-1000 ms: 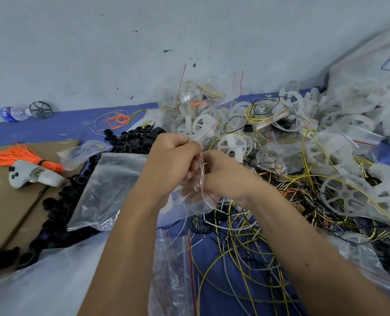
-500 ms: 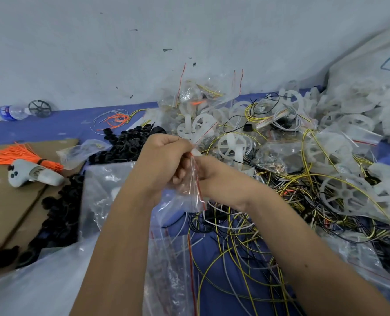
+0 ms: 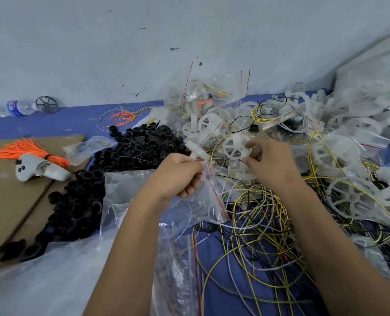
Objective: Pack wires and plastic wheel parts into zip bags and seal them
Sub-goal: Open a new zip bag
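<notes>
1. At the far left, a bundle of orange wires (image 3: 29,150) and a white controller (image 3: 40,169) are laid on brown cardboard (image 3: 4,197) — set aside, it may be judged, as not part of the present bag.
2. A heap of black ring parts (image 3: 125,160) is kept between the cardboard and the hands, sorted apart from the white pieces.
3. A clear zip bag (image 3: 203,201) with a red seal line is pinched at its mouth by the left hand (image 3: 178,176), fingers curled round the plastic; a small white plastic part (image 3: 195,150) is seen just above the fingers, though whether it is gripped or merely behind cannot be told. The bag is held up, presumably so its opening stays reachable for filling.
4. The right hand (image 3: 269,160) is held apart from the bag, its fingertips (image 3: 250,145) closed on or touching a white plastic wheel (image 3: 235,148) — likely being picked for packing.
5. Yellow, white and black wires (image 3: 258,224) lie tangled on the blue cloth (image 3: 52,124) beneath the right forearm, within easy reach.
6. To the right, more white wheels (image 3: 349,197) are piled.
</notes>
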